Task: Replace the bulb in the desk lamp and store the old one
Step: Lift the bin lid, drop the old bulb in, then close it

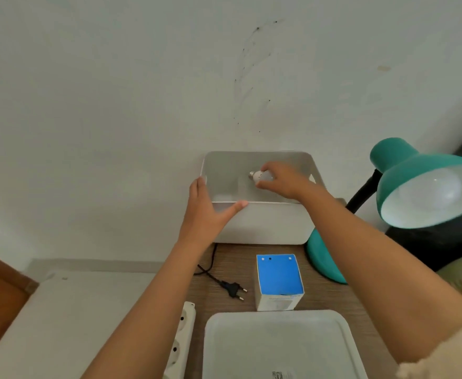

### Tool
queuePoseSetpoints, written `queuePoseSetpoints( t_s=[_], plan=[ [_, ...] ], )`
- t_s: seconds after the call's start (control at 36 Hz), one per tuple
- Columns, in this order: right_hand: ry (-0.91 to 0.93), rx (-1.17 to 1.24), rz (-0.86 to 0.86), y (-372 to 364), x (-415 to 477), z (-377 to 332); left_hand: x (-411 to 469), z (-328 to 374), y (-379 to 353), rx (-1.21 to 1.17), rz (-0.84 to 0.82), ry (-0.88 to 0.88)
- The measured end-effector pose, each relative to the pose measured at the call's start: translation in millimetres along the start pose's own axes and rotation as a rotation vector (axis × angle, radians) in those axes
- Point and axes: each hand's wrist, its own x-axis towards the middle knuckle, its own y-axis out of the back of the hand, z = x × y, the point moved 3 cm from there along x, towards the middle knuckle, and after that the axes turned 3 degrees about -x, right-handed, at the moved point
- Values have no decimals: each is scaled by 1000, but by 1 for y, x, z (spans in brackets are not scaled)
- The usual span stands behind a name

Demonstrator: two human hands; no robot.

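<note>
One bulb: the old bulb (261, 176) is small and white with a metal screw base pointing left; it is inside the white storage box (262, 222), held above its floor.
Handling: it looks light, smooth and breakable, so I judge the round dome is the place to hold, gently.
Right hand (280, 180): fingertips closed around the dome, inside the box.
Left hand (206, 207): spread wide, steadying the box's near left corner, holding nothing.
Lamp: the teal desk lamp (426, 184) already shows a bulb in its shade.
Around: blue bulb carton (279, 281), loose plug (234, 289), box lid (279, 348) in front.
</note>
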Motion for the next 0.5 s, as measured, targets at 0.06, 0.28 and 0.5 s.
queuePoseSetpoints(
  t_s=[0.06, 0.28, 0.5],
  plan=[
    [-13, 23, -23, -5, 3, 1, 0, -1, 0, 5, 8, 3],
    [-1, -47, 131, 5, 2, 9, -1, 0, -1, -1, 6, 9],
    [13, -72, 217, 10, 11, 10, -1, -2, 0, -4, 3, 10]
  ],
)
